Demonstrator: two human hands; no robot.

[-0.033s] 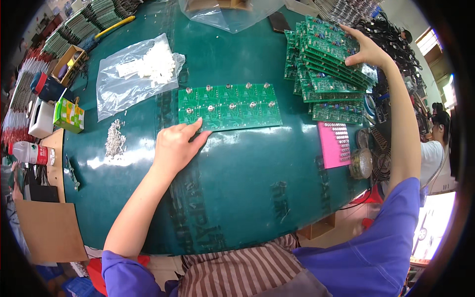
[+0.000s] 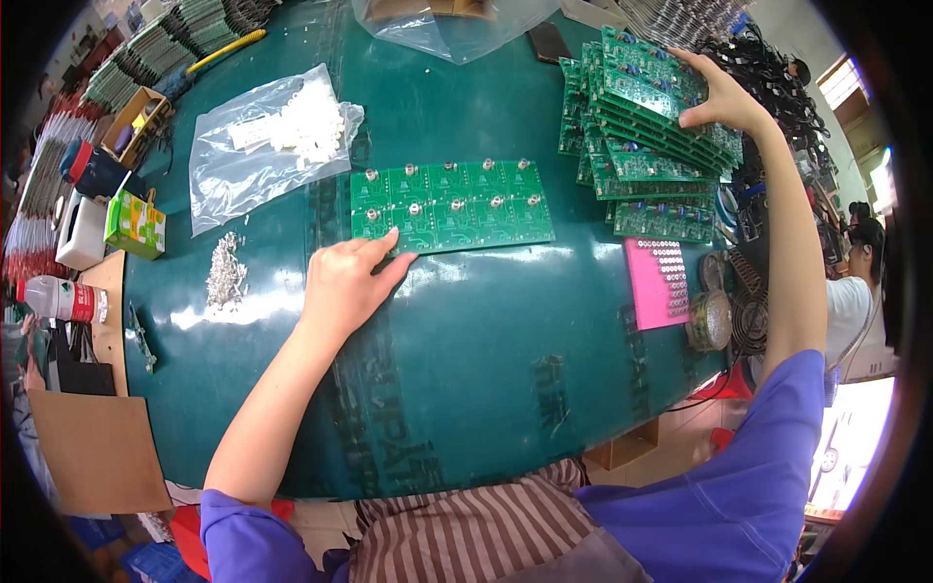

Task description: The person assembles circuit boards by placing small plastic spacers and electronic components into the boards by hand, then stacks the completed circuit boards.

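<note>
A green circuit board [image 2: 476, 231] lies flat in the middle of the table, with two rows of small round metal-topped parts standing on it. My left hand [image 2: 345, 284] is at its near left corner, index fingertip on the board, thumb at the near edge, other fingers curled. At the far right, my right hand [image 2: 724, 102] spans the right end of the upper boards in a stack of circuit boards [image 2: 637, 92]. Its thumb and fingers curve round their edges; some fingertips are hidden. The stacked boards are fanned unevenly and carry many small parts.
Left of the board lie a clear bag [image 2: 219, 185] of white parts and a pile of small pale pieces [image 2: 225, 274]. A pink block [image 2: 649, 291] with rows of metal parts and a tape roll [image 2: 709, 323] sit below the stack. A drink carton [image 2: 136, 225] stands at left.
</note>
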